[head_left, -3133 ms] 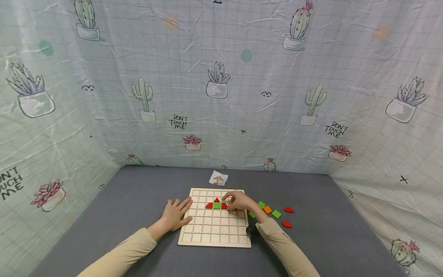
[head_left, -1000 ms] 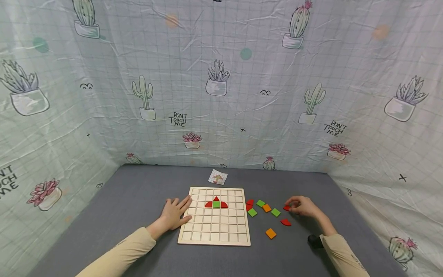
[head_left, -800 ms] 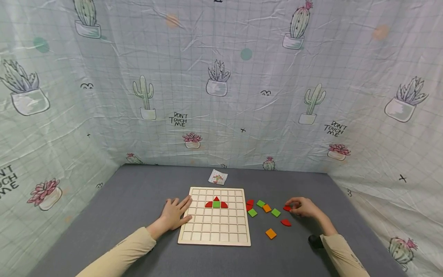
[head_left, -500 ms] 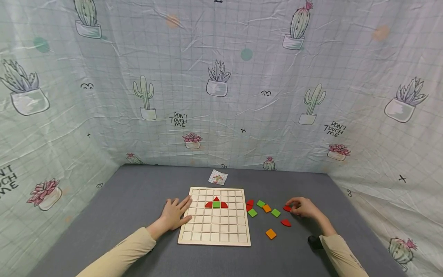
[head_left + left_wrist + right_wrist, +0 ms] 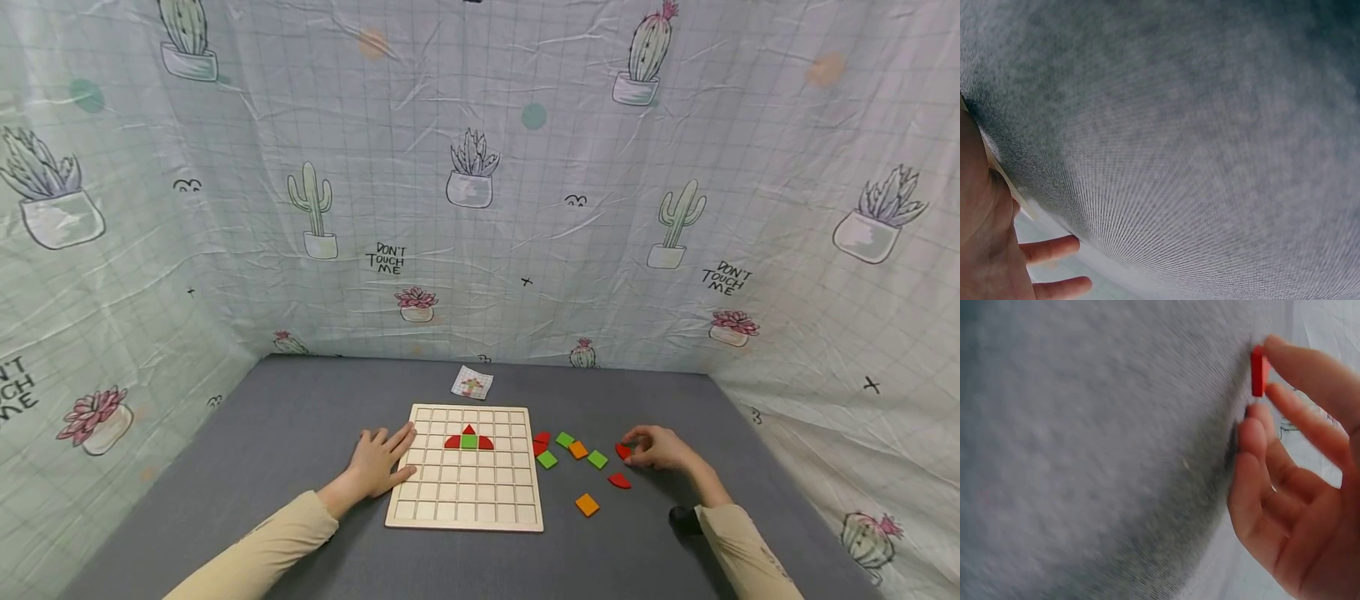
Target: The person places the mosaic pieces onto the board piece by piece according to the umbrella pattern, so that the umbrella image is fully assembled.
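Note:
A wooden grid board (image 5: 465, 504) lies on the grey table. In its upper rows sit a red triangle (image 5: 468, 430), a green square tile (image 5: 468, 442) below it, and a red quarter-round piece on either side. My left hand (image 5: 370, 467) rests at the board's left edge, fingers spread over the rim; in the left wrist view two fingers (image 5: 1050, 249) stick out straight. Right of the board, my right hand (image 5: 662, 450) pinches a red quarter-round piece (image 5: 622, 451) by its ends. The right wrist view shows this red piece (image 5: 1259, 372) edge-on between thumb and finger.
Between board and right hand lie green squares (image 5: 597, 459), orange squares (image 5: 587, 505) and red quarter-round pieces (image 5: 619, 481). Two red pieces (image 5: 541, 443) lie against the board's right edge. Behind the board lies a small pattern card (image 5: 472, 383). A cactus-print curtain (image 5: 525, 250) surrounds the table.
My right hand has left the board and moved right to the red piece, uncovering the near orange square. Within the last half second the red piece has turned slightly. My left hand stays put.

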Action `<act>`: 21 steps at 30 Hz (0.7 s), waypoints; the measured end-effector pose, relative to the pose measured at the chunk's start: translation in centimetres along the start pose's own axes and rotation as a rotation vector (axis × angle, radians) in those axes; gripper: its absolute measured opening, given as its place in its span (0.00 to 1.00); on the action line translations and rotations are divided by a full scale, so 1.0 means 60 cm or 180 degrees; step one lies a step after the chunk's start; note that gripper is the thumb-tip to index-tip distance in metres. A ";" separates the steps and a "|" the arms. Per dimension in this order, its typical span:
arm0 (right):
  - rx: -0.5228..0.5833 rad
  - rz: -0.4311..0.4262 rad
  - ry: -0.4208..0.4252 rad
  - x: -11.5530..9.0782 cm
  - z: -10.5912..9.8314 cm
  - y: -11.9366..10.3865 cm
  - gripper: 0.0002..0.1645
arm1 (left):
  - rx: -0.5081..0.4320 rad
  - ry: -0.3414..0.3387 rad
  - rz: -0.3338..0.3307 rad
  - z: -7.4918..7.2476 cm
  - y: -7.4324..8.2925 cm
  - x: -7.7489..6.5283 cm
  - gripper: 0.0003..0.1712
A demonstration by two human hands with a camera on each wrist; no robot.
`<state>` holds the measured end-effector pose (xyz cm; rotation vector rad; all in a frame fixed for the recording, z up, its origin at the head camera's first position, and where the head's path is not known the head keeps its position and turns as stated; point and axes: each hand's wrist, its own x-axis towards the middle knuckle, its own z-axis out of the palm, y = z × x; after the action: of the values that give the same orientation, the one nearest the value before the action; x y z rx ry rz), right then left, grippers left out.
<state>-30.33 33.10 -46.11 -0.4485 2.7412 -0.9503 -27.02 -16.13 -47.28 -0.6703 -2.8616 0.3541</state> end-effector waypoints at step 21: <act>0.0095 -0.0154 -0.0295 0.009 -0.006 0.012 0.23 | -0.0114 0.0038 -0.0005 0.001 0.002 0.000 0.35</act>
<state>-31.08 33.64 -46.35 -0.5418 2.6410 -0.9557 -27.02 -16.04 -47.38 -0.6743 -2.8634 0.2982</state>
